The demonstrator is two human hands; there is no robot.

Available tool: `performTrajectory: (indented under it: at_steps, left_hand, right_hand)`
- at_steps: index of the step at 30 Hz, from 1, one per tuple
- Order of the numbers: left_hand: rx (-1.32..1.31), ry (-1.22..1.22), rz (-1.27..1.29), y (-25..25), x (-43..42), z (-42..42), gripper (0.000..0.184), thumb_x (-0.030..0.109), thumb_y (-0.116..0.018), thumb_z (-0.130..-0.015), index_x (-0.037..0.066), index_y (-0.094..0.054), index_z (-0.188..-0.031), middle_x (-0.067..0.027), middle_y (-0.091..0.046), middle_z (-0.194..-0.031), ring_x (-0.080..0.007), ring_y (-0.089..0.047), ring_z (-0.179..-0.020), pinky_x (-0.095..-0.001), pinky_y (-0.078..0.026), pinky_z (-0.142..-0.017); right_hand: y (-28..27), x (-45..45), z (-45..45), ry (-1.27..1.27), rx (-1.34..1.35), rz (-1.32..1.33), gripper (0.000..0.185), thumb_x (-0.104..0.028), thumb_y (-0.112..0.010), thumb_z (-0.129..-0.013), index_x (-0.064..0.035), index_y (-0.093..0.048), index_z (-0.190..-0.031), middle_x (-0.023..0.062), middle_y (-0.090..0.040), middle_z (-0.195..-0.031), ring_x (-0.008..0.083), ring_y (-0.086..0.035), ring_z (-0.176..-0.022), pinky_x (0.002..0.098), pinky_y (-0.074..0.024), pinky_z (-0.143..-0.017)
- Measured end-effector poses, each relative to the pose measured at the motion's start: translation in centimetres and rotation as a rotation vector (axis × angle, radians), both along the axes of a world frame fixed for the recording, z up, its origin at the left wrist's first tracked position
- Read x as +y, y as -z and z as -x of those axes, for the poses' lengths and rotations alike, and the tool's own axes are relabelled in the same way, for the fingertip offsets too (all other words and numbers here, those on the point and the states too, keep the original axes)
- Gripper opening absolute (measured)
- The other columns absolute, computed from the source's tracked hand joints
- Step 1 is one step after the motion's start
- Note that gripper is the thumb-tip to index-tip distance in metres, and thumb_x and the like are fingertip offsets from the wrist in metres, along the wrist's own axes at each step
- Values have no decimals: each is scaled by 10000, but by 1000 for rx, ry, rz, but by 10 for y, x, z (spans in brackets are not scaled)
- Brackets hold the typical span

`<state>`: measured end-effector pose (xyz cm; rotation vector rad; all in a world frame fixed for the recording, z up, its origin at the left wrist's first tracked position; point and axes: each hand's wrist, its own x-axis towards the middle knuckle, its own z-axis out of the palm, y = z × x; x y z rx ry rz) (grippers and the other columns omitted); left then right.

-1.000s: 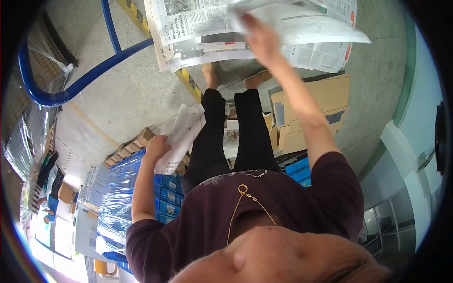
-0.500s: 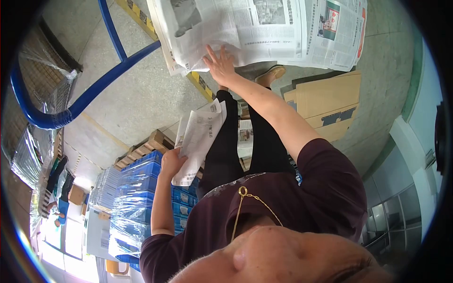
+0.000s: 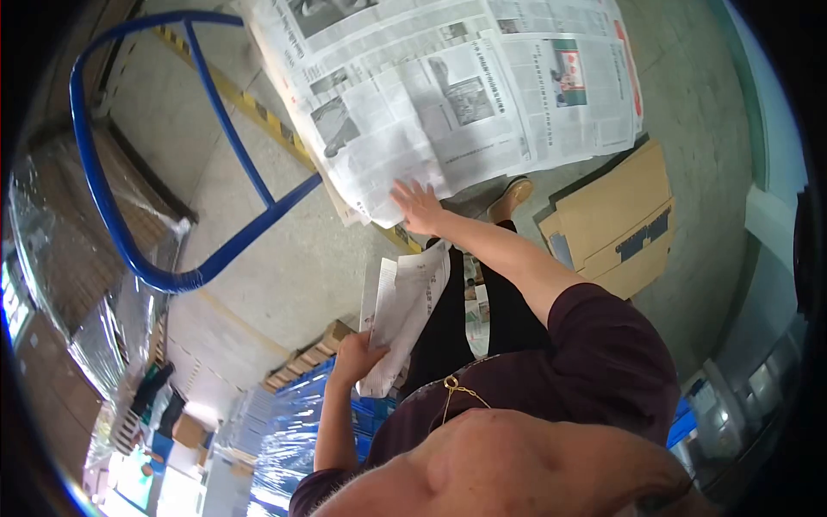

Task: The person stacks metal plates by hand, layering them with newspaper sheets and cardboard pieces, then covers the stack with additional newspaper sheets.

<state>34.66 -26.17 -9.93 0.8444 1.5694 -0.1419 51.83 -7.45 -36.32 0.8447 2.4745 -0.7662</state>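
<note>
My left hand (image 3: 354,358) is closed around the edge of a folded newspaper (image 3: 405,297), holding it beside my left thigh. My right hand (image 3: 418,207) lies on the near edge of a spread of open newspaper sheets (image 3: 469,142), palm down with fingers stretched out. These sheets overlap in layers, with printed text and photos facing up. A fold runs through the sheet just beyond my right fingers. Whatever supports the sheets is hidden beneath them.
A blue tubular frame (image 3: 228,252) stands to the left of the sheets. Flattened cardboard (image 3: 616,215) lies on the floor at right. Film-wrapped blue crates (image 3: 297,431) stand at lower left, near a wooden pallet (image 3: 306,355). Another person (image 3: 158,452) is far off at left.
The view has tilted, so more of the newspaper spread shows. The sheet near my right hand looks flatter, and that hand's fingers are less spread. My left hand still holds the folded newspaper.
</note>
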Motion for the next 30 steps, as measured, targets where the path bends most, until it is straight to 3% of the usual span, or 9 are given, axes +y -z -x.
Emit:
performTrajectory:
  at_steps: [1,4,6,10,13,18,21,27,30]
  left_hand:
    - [-52,-47,33,-14,13,-1,363,215,-711,-711,-13,-645,-986,-191,-660,-800,-263,-649,-736,-376,-493,-675]
    - [-220,-117,14,-28,22,-1,319,162,-741,-700,-11,-663,-957,-133,-681,-792,-141,-627,-711,-309,-491,-660]
    - [-360,-143,-49,-43,34,-4,312,157,-742,-702,-10,-660,-952,-111,-681,-791,-127,-615,-725,-299,-488,-671]
    - [-513,-146,-26,-88,84,-21,272,89,-724,-729,-4,-649,-973,-29,-662,-841,-71,-561,-799,-254,-468,-733]
    - [-544,-267,-95,-107,100,-39,284,31,-697,-735,-18,-639,-1009,-24,-666,-891,-75,-564,-819,-249,-470,-753]
    - [-517,-197,-272,-127,120,-86,299,20,-676,-745,-30,-628,-1036,-33,-668,-927,-72,-562,-838,-247,-473,-770]
    - [-393,-149,-406,-156,134,-123,264,31,-675,-733,-10,-637,-991,-66,-676,-885,-113,-600,-815,-271,-481,-747]
    - [-60,197,-709,-173,146,-191,334,18,-679,-690,44,-627,-1019,-95,-651,-965,-251,-627,-835,-324,-488,-737]
    - [-92,326,-834,-177,158,-216,322,23,-674,-651,49,-621,-968,-86,-639,-944,-309,-607,-846,-373,-480,-741]
  right_hand:
    - [-9,1,-8,74,99,62,616,-313,-624,-745,-112,-429,-1293,153,-378,-1376,358,-379,-1239,520,-429,-875]
    - [-19,10,-38,360,200,583,444,-268,-616,-745,-80,-558,-1143,158,-599,-1098,272,-558,-1043,408,-453,-842]
    - [-38,15,-73,639,373,974,310,-257,-553,-833,-61,-607,-1067,12,-638,-778,166,-596,-679,332,-474,-685]
    - [-90,34,-135,816,207,1617,481,-373,-491,-905,-119,-476,-1313,43,-526,-1230,157,-502,-1091,312,-408,-910]
    - [-126,38,-173,874,430,1754,521,-323,-536,-887,-89,-433,-1341,69,-517,-1262,179,-482,-1158,318,-373,-986]
    - [-201,81,-252,540,502,1051,496,-280,-579,-870,1,-489,-1268,58,-556,-1185,148,-506,-1083,300,-401,-931]
    - [-235,88,-291,707,583,1294,456,-320,-560,-883,-1,-540,-1209,36,-596,-1094,130,-536,-990,286,-414,-879]
    - [-196,60,-380,1093,738,1478,443,-337,-521,-894,29,-569,-1139,55,-615,-1014,113,-564,-884,272,-439,-824]
    - [-257,45,-407,1039,814,1141,412,-319,-475,-913,24,-580,-1117,81,-634,-987,167,-590,-917,331,-460,-824]
